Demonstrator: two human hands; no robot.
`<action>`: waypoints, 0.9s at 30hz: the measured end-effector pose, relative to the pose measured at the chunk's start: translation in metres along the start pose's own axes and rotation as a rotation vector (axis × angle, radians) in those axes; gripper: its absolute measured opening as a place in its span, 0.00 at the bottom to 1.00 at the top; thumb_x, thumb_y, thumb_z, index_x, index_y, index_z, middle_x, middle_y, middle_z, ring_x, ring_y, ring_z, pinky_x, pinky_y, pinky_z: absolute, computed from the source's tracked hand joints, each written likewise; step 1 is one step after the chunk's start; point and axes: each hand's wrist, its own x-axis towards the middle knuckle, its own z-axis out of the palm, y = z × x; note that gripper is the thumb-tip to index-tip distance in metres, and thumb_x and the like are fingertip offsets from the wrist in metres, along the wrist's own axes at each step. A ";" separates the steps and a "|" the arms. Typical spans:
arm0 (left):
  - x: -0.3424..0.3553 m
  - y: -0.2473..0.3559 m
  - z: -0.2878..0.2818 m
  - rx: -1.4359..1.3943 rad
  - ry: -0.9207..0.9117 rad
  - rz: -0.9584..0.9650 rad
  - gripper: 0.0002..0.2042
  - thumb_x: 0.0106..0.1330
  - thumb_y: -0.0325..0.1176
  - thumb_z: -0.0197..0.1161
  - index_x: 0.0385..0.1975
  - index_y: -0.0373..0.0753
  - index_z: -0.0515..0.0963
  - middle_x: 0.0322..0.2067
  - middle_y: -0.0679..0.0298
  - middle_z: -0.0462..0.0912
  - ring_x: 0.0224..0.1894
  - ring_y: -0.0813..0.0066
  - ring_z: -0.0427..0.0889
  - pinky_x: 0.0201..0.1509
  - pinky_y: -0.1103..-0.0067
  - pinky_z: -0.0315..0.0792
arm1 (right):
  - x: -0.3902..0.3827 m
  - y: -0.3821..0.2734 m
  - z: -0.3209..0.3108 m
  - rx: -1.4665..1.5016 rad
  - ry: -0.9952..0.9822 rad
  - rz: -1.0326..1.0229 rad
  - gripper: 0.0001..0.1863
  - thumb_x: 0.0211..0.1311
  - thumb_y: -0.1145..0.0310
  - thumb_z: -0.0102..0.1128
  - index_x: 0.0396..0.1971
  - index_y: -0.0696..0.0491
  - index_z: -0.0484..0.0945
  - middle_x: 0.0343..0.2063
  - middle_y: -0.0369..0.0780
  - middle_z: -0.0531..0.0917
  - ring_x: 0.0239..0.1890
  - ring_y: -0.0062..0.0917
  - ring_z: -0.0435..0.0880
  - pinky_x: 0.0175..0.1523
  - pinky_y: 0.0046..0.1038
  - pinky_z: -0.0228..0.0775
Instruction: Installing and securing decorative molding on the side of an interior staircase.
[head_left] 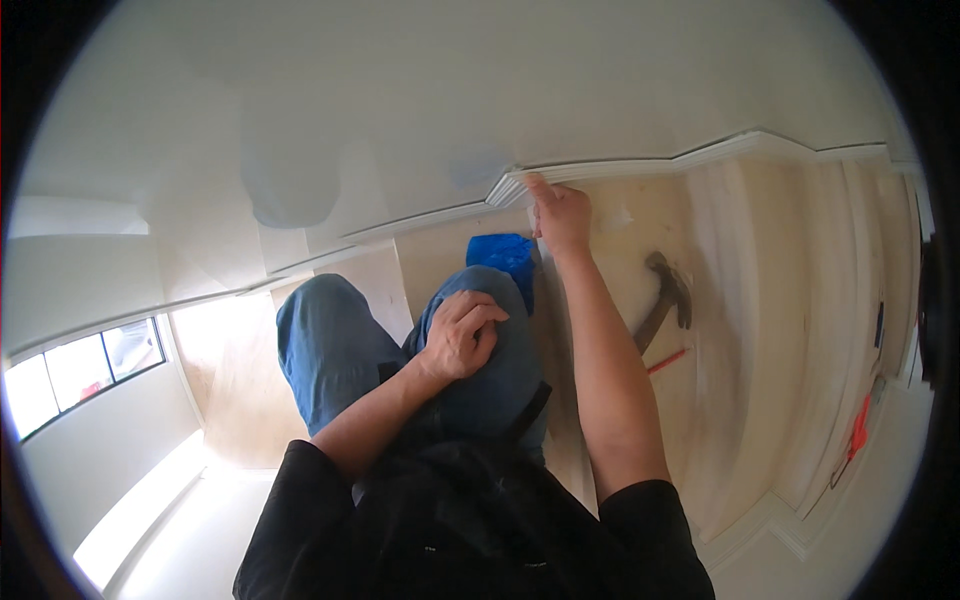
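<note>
My right hand [562,218] reaches forward to the white moulding [510,188] along the foot of the wall. One digit is stretched out against the moulding's stepped corner, while the other fingers curl in below it. My left hand [465,333] rests on my knee in blue jeans, fingers loosely bent over the cloth and holding nothing. Just beyond that knee lies a crumpled blue sheet or bag [505,256], partly hidden by the leg. To the right of my right forearm a claw hammer [668,295] lies on a wooden step, its handle partly covered by the arm.
A red pencil [667,361] lies near the hammer. Wooden stair treads [765,300] run off to the right, where a red-handled tool [860,425] lies. The glossy pale wall [400,100] stands ahead. A low window [85,370] is at the left.
</note>
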 end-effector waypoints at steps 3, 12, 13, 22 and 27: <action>0.001 0.001 0.001 -0.002 0.009 0.001 0.13 0.56 0.15 0.63 0.39 0.38 0.83 0.40 0.56 0.83 0.40 0.54 0.84 0.46 0.66 0.78 | 0.002 0.002 -0.003 -0.005 0.002 -0.004 0.40 0.63 0.35 0.70 0.09 0.57 0.73 0.07 0.40 0.74 0.11 0.27 0.78 0.23 0.35 0.72; 0.011 0.004 0.007 -0.068 0.028 -0.037 0.13 0.55 0.16 0.65 0.39 0.38 0.82 0.40 0.56 0.83 0.41 0.53 0.84 0.46 0.65 0.78 | 0.008 0.017 -0.003 -0.069 0.011 -0.035 0.34 0.68 0.43 0.69 0.11 0.53 0.72 0.09 0.34 0.72 0.11 0.20 0.72 0.20 0.29 0.67; 0.020 0.013 0.003 -0.101 0.046 -0.106 0.13 0.55 0.16 0.66 0.40 0.37 0.82 0.40 0.56 0.83 0.41 0.51 0.84 0.47 0.65 0.78 | 0.006 0.012 -0.002 -0.071 0.026 -0.031 0.34 0.68 0.43 0.69 0.11 0.53 0.72 0.09 0.34 0.72 0.11 0.20 0.72 0.20 0.29 0.67; 0.216 0.080 0.048 0.262 -0.584 -0.144 0.20 0.75 0.43 0.58 0.62 0.43 0.75 0.62 0.61 0.79 0.69 0.61 0.74 0.68 0.29 0.60 | -0.010 -0.005 0.020 0.360 0.558 -0.658 0.39 0.64 0.31 0.67 0.15 0.54 0.74 0.13 0.32 0.68 0.21 0.26 0.69 0.31 0.33 0.67; 0.252 0.050 0.075 0.539 -0.753 -0.098 0.17 0.61 0.33 0.73 0.49 0.36 0.82 0.48 0.51 0.87 0.53 0.52 0.87 0.54 0.59 0.82 | -0.009 -0.013 0.015 0.109 0.452 -0.584 0.38 0.63 0.30 0.68 0.16 0.53 0.73 0.13 0.30 0.65 0.21 0.25 0.64 0.31 0.32 0.63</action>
